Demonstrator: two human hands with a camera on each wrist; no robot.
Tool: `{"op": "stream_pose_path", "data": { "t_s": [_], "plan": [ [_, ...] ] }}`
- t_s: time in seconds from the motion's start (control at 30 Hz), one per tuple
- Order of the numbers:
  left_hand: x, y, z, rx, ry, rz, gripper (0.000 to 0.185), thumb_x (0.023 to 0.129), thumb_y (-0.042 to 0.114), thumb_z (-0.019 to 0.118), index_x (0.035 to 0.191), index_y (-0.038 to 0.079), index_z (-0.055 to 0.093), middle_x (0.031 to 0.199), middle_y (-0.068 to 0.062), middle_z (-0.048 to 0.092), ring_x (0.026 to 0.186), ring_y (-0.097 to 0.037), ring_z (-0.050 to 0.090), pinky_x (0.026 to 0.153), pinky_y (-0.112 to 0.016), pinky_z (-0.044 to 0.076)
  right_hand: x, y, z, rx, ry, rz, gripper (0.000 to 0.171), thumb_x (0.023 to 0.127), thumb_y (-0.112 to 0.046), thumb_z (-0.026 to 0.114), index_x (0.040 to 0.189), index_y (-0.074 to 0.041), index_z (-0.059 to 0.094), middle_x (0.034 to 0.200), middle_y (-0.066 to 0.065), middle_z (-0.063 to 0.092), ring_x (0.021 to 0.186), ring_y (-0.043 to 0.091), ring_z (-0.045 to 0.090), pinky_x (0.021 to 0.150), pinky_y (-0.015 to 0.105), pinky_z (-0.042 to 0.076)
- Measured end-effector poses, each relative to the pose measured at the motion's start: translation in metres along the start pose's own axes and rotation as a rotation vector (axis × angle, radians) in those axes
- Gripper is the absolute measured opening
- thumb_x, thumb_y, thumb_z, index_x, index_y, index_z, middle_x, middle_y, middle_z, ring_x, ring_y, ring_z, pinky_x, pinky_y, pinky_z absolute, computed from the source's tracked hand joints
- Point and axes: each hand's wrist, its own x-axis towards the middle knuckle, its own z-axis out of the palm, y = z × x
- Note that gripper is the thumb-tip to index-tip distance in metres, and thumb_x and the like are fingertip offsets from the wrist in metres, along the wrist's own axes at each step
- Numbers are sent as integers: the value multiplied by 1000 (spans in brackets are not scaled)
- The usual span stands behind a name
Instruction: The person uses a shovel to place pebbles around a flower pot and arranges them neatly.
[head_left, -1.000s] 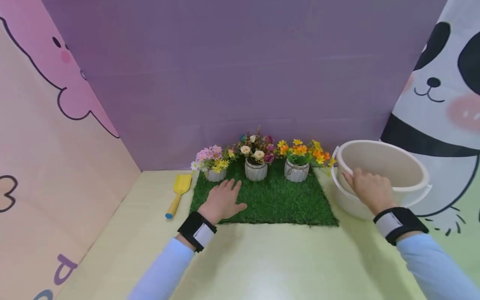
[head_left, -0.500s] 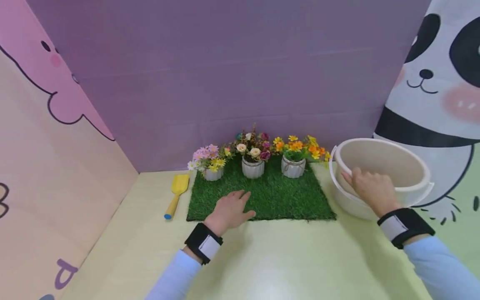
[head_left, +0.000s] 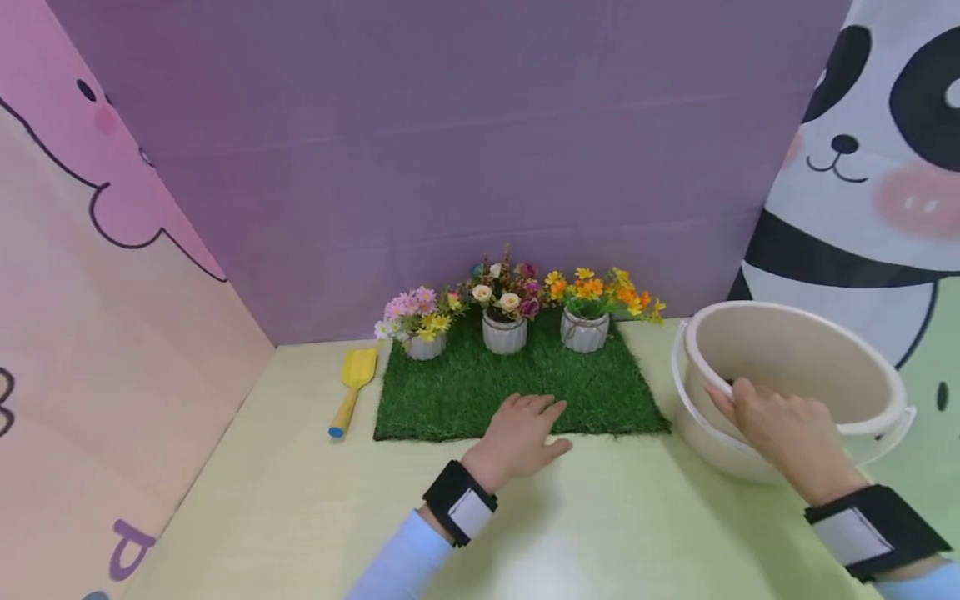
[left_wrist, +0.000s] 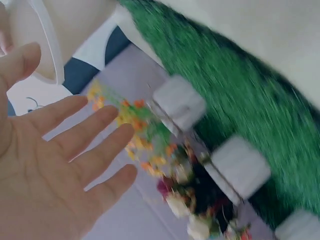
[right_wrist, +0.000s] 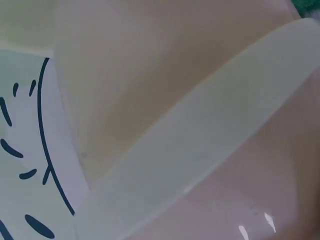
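At the right of the head view stands a cream bucket (head_left: 810, 350) with a white handle (head_left: 678, 383) hanging at its side. My right hand (head_left: 787, 437) grips the near rim, fingers over it into the inside and thumb along the edge. The right wrist view is filled by the bucket's pale rim (right_wrist: 200, 135) and wall; the hand itself is not seen there. My left hand (head_left: 519, 442) hovers with spread fingers over the front edge of a green turf mat (head_left: 480, 400), holding nothing. In the left wrist view its palm (left_wrist: 45, 190) shows bare.
Along the back of the mat stand three white flower pots: pink and yellow flowers (head_left: 414, 317), mixed roses (head_left: 510, 300) and orange-yellow flowers (head_left: 592, 290). A yellow toy shovel (head_left: 352, 387) lies left of the mat. Purple cloth (head_left: 465, 150) backs the table; panda-print cloth (head_left: 847, 250) hangs at right.
My right hand has brought the bucket rightward and nearer, keeping its grip on the rim. My left hand has moved right and toward me, away from the pink-flower pot.
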Motion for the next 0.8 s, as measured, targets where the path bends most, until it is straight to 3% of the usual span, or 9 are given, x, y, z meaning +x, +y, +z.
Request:
{"op": "stream_pose_path", "data": {
  "t_s": [0.17, 0.3, 0.4, 0.5, 0.63, 0.7, 0.8],
  "plan": [
    [20, 31, -2, 16, 93, 156, 46, 104, 31, 47, 148, 17, 45, 152, -4, 47, 140, -20, 45, 122, -41, 34, -12, -6, -20, -30, 72, 5, 64, 103, -58, 15, 66, -9, 30, 52, -3, 16, 37, 15, 16, 29, 30, 13],
    [40, 54, -11, 82, 233, 314, 48, 99, 10, 53, 146, 15, 46, 152, -4, 46, 142, -19, 43, 124, -33, 31, -15, -13, -32, -12, 141, 5, 64, 103, -58, 20, 64, -8, 30, 49, -1, 20, 35, 18, 18, 30, 32, 11],
    [54, 71, -17, 123, 312, 403, 48, 98, 8, 54, 145, 14, 47, 153, -3, 46, 143, -18, 41, 125, -27, 25, -16, -20, -39, -1, 207, -27, 63, 104, -54, 26, 63, -6, 32, 47, 1, 23, 33, 22, 20, 30, 33, 11],
    [64, 89, -19, 157, 298, 458, 45, 102, 18, 49, 147, 17, 45, 156, -2, 42, 146, -17, 36, 126, -25, 20, -18, -27, -46, -6, 236, -70, 62, 104, -50, 28, 62, -6, 31, 47, -2, 21, 34, 18, 19, 32, 28, 8],
    [73, 106, -18, 181, 180, 471, 46, 106, 32, 39, 152, 25, 37, 162, 2, 30, 152, -18, 24, 127, -28, 19, -22, -32, -51, -6, 247, -107, 61, 105, -49, 28, 62, -6, 33, 47, -6, 20, 35, 12, 17, 35, 23, 5],
    [76, 111, -18, 189, 155, 467, 45, 106, 35, 36, 151, 29, 38, 162, 5, 29, 153, -18, 21, 127, -30, 21, -25, -31, -50, 6, 240, -103, 61, 104, -51, 29, 63, -6, 35, 47, -6, 21, 36, 11, 17, 35, 23, 5],
    [79, 114, -16, 192, 178, 467, 41, 106, 37, 37, 146, 32, 46, 159, 8, 36, 152, -17, 23, 126, -31, 24, -31, -25, -59, 110, -25, 7, 55, 104, -50, 35, 68, -10, 45, 50, -6, 33, 40, 10, 27, 36, 24, 16]
  ]
}}
